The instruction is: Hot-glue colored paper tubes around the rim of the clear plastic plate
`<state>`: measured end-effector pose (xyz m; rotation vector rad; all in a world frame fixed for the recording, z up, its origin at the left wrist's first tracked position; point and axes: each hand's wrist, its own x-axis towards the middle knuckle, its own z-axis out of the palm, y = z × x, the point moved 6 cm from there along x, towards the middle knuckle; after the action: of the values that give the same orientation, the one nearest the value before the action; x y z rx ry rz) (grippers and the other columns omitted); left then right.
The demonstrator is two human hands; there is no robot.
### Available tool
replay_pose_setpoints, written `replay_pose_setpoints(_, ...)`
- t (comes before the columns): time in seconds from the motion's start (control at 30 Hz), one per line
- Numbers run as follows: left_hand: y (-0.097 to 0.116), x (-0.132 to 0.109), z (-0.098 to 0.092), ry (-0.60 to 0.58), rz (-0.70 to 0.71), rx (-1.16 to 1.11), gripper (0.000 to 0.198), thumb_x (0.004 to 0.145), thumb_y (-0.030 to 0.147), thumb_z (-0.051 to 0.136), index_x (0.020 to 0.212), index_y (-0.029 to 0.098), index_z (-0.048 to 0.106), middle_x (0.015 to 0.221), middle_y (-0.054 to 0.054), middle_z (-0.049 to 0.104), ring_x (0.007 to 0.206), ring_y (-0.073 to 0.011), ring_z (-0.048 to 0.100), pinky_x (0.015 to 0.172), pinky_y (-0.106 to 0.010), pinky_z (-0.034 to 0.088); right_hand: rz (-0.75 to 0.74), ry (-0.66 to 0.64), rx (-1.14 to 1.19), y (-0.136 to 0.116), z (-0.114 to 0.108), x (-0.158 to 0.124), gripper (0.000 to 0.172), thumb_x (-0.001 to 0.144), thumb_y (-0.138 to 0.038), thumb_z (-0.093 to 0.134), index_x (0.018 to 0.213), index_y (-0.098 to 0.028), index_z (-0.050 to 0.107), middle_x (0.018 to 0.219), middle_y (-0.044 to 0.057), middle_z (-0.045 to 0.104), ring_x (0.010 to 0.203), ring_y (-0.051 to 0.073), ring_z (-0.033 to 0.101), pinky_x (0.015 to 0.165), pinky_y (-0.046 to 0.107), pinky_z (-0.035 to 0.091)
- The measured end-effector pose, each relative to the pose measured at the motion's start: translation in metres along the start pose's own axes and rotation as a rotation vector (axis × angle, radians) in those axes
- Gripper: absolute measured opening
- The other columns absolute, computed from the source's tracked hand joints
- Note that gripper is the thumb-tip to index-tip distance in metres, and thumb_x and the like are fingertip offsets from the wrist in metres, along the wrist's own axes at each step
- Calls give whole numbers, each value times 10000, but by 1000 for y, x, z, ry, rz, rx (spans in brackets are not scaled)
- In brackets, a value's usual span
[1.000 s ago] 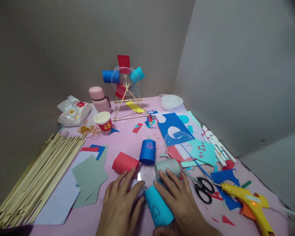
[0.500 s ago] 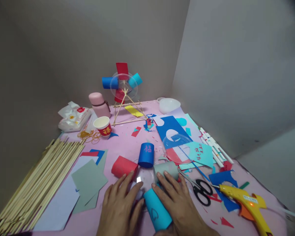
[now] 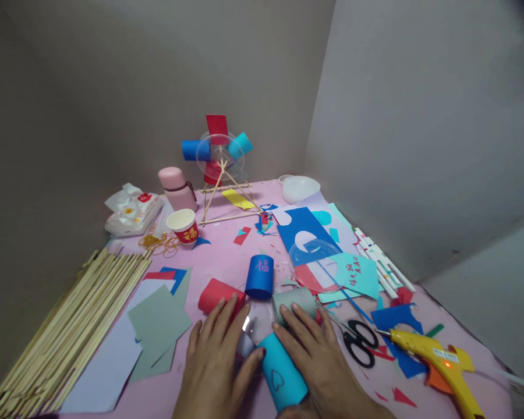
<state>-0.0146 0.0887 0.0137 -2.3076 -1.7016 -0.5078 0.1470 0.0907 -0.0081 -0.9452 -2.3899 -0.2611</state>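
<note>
Four paper tubes sit around a clear plastic disc [image 3: 259,319] at the table's front: a blue one [image 3: 259,278] at the back, a red one [image 3: 216,295] on the left, a grey one [image 3: 293,302] on the right and a light blue one with a drawn heart [image 3: 283,375] in front. My left hand [image 3: 220,355] is spread, its fingertips at the red tube and its thumb beside the light blue tube. My right hand [image 3: 317,355] lies with fingers apart, touching the grey tube and the side of the light blue one.
Behind stands a stick frame [image 3: 223,169] bearing a wheel with paper tubes. Wooden sticks [image 3: 70,331] and grey paper [image 3: 159,317] lie left. Scissors [image 3: 360,342], a lit yellow glue gun [image 3: 441,355] and markers [image 3: 378,262] are right. A paper cup [image 3: 184,227] stands back left.
My left fingers have moved slightly up over the red tube, and the left thumb has moved right to the light blue tube. The light blue tube has shifted slightly right.
</note>
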Motion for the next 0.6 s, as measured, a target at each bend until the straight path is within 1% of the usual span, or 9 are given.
replay_pose_setpoints(0.1, -1, 0, 3, -25, -6, -1, 503, 884, 375, 475, 1358, 217, 410, 1350, -105, 562, 1193, -305, 552, 873, -558, 503, -6, 9, -20, -1, -1, 2, 891, 718, -819, 380, 1306, -165, 521, 1327, 138, 589, 1241, 323, 478, 1105, 536, 131)
replay_pose_setpoints(0.17, -1, 0, 4, -39, -7, 3, 501, 892, 372, 460, 1364, 215, 403, 1349, -99, 562, 1191, -302, 558, 870, -571, 502, -13, 13, -33, -2, -3, 3, 884, 724, -822, 360, 1296, -171, 530, 1329, 126, 590, 1244, 310, 479, 1118, 522, 74)
replay_pose_setpoints(0.3, -1, 0, 5, -60, -6, 3, 483, 892, 366, 456, 1347, 202, 438, 1347, -97, 563, 1182, -301, 567, 854, -577, 510, -17, 21, -37, -3, -5, 5, 882, 716, -828, 364, 1272, -170, 551, 1306, 134, 608, 1233, 317, 491, 1117, 526, 62)
replay_pose_setpoints(0.47, -3, 1, 7, -95, -38, -20, 473, 890, 369, 454, 1339, 220, 470, 1361, -94, 549, 1193, -307, 556, 879, -591, 487, -15, 13, -42, -3, -6, 7, 871, 724, -819, 368, 1264, -163, 559, 1304, 128, 611, 1239, 299, 477, 1126, 494, -11)
replay_pose_setpoints(0.53, -4, 1, 8, -111, -52, -38, 479, 884, 365, 463, 1344, 230, 471, 1366, -93, 545, 1203, -311, 546, 894, -588, 475, -18, 16, -41, -3, -6, 7, 873, 720, -819, 374, 1265, -162, 556, 1304, 134, 609, 1242, 307, 470, 1121, 514, 10)
replay_pose_setpoints(0.6, -4, 0, 8, -113, -62, -54, 476, 882, 365, 468, 1343, 241, 476, 1364, -92, 549, 1206, -313, 542, 902, -583, 468, -19, 14, -42, -3, -5, 6, 880, 715, -819, 386, 1280, -163, 543, 1312, 143, 600, 1243, 319, 467, 1106, 539, 82)
